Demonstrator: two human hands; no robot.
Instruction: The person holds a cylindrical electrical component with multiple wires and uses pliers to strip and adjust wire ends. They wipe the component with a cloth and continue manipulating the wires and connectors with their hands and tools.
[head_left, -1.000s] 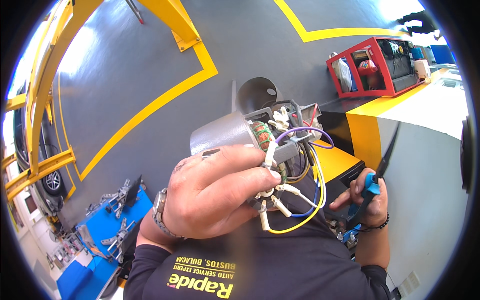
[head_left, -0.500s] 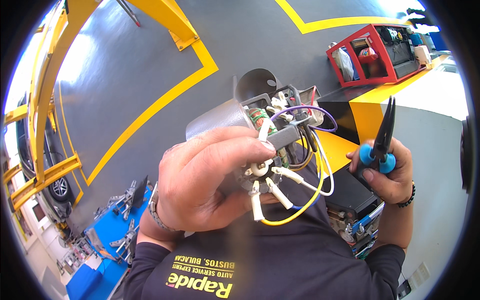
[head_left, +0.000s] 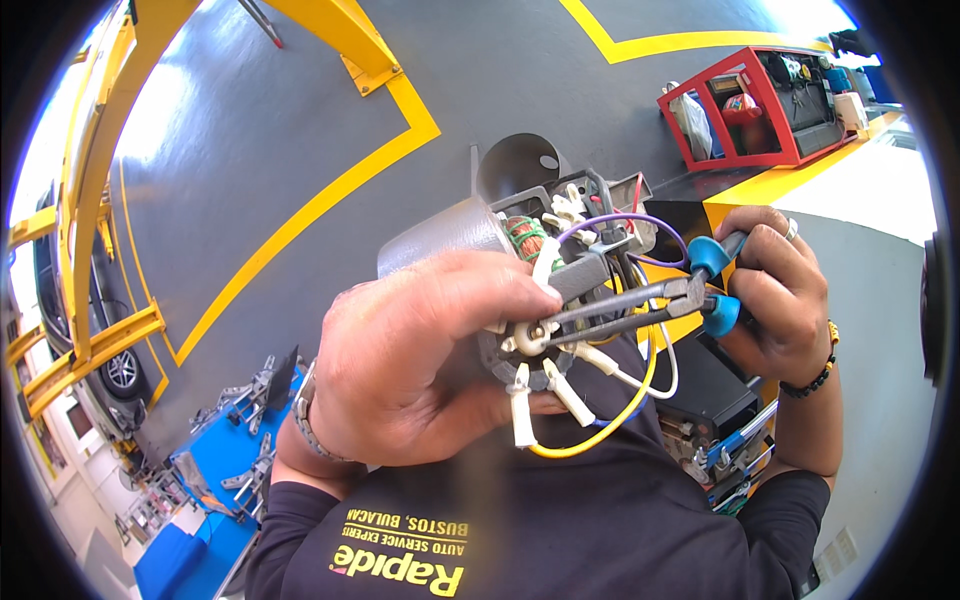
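My left hand [head_left: 410,360] is wrapped round a small electric motor assembly with a silver metal housing [head_left: 450,238]. Copper windings [head_left: 525,238] show through its open frame. Several wires with white sleeved connectors hang from it, among them a yellow wire [head_left: 600,440] and a purple wire [head_left: 625,217]. In my right hand [head_left: 780,295] are long-nose pliers [head_left: 640,305] with blue and grey handles. The jaws are slightly parted, and their tips lie at the white round hub with a metal shaft on the motor's near end. Whether they pinch the shaft I cannot make out.
A red open-framed cabinet [head_left: 735,110] stands far right beside a white-topped, yellow-edged counter [head_left: 850,190]. At left is a yellow steel lift frame [head_left: 90,180], with a car [head_left: 100,385] behind it. A blue table [head_left: 220,460] at lower left holds metal parts. A black case [head_left: 705,385] lies near my right forearm.
My right hand has swung the pliers from pointing upward to pointing left, bringing their tips to the motor's hub. The handles are spread wider. My left hand keeps its hold.
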